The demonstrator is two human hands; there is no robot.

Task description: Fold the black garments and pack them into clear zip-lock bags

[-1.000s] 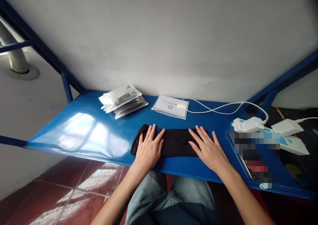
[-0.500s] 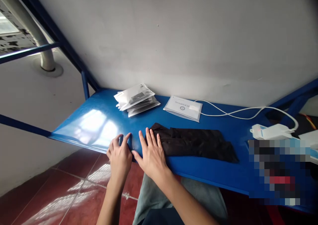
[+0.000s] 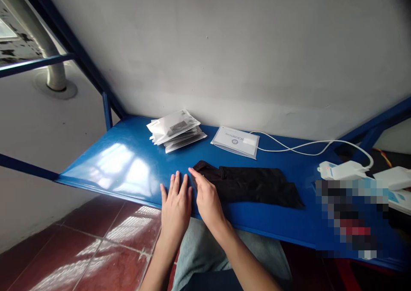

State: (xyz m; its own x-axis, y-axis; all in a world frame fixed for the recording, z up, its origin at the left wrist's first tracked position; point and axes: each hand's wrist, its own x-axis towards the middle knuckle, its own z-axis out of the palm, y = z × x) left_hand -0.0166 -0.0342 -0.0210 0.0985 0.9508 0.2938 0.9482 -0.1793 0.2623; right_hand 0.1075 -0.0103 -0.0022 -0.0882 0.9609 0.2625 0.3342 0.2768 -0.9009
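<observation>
A black folded cloth (image 3: 253, 186) lies flat on the blue table (image 3: 128, 167), near its front edge. My right hand (image 3: 207, 197) rests at the cloth's left end, its fingertips touching the fabric. Just left of it, my left hand (image 3: 176, 203) lies flat on the bare table with its fingers together, side by side with the right hand and off the cloth. Neither hand holds anything.
A stack of silvery plastic pouches (image 3: 175, 130) and a single flat pouch (image 3: 236, 141) lie by the grey wall. A white cable (image 3: 289, 147) runs to white adapters (image 3: 342, 169) at the right. A blurred patch covers the table's right end.
Both hands have slid from the two ends of the cloth to its left end. The left hand has come off the cloth onto the table. The view has shifted left.
</observation>
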